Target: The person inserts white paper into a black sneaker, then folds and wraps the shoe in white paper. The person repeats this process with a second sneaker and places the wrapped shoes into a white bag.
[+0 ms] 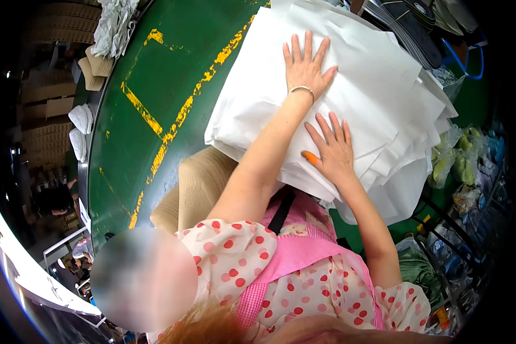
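Observation:
A thick, uneven stack of large white sheets point(384, 80) lies in front of me, its edges fanned out on the right side. My left hand point(309, 69) rests flat, palm down, on the upper part of the top sheet, fingers spread. A thin bracelet point(302, 92) circles that wrist. Nearer to me and a little to the right, my right hand point(333, 150) also presses flat on the sheets with its fingers apart. An orange finger cover point(310, 157) sits on its thumb. Neither hand grips anything.
Beige curved padded pieces point(203, 178) stand left of the stack. Worn yellow lines point(180, 117) cross the green floor point(137, 120). Bagged yellow-green items point(469, 152) lie at right, below a blue loop point(467, 66). Dark flat pieces point(407, 31) are stacked at the far right.

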A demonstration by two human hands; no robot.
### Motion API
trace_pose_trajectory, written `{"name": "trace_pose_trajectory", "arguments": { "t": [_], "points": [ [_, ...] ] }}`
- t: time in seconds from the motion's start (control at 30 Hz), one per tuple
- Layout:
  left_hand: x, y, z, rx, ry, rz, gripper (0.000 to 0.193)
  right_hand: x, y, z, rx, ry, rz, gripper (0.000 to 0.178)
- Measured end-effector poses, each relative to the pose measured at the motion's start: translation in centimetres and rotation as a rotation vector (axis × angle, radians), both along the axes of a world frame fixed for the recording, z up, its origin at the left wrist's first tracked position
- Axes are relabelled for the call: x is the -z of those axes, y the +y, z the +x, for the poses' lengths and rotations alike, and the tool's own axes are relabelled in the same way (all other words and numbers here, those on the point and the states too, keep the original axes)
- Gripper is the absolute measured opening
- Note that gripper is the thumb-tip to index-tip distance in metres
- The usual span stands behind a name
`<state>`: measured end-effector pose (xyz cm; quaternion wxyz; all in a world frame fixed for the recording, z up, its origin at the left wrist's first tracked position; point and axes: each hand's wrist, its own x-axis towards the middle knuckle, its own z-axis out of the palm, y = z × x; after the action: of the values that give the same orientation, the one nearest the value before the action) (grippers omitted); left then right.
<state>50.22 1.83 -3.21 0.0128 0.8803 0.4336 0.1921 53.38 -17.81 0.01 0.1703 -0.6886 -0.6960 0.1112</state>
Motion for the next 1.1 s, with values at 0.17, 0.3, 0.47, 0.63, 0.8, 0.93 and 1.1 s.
{"name": "trace_pose_trajectory", "arguments": {
  "t": [0.17,0.3,0.47,0.63,0.8,0.93,1.1],
  "points": [
    [1.3,0.8,1.1,0.004,-0.018,0.002,0.067,1.0,-0.2,1.1,0.031,0.007,0.052,0.062],
    [2.6,2.8,-0.1,0.030,-0.062,0.129,0.067,3.2,1.1,1.5,0.036,0.080,0.108,0.059],
    [2.8,2.3,0.2,0.076,-0.096,0.156,0.060,1.8,-1.3,0.7,0.164,0.201,0.220,0.045],
    [-0.2,1.7,-0.6,0.202,0.061,0.056,0.056,-2.1,-11.8,5.6,0.496,0.337,0.447,0.035],
    [-9.5,-9.9,1.7,0.252,-0.281,-0.179,0.040,5.4,-23.5,10.9,0.873,0.273,0.228,0.028],
    [-8.9,-24.5,-0.4,0.624,-0.178,-0.749,0.035,13.0,-27.4,10.8,0.877,0.329,0.008,0.030],
    [9.4,-36.7,-2.0,0.341,-0.102,-1.024,0.057,17.5,-26.8,10.8,0.882,0.241,-0.034,0.040]
  ]
}}
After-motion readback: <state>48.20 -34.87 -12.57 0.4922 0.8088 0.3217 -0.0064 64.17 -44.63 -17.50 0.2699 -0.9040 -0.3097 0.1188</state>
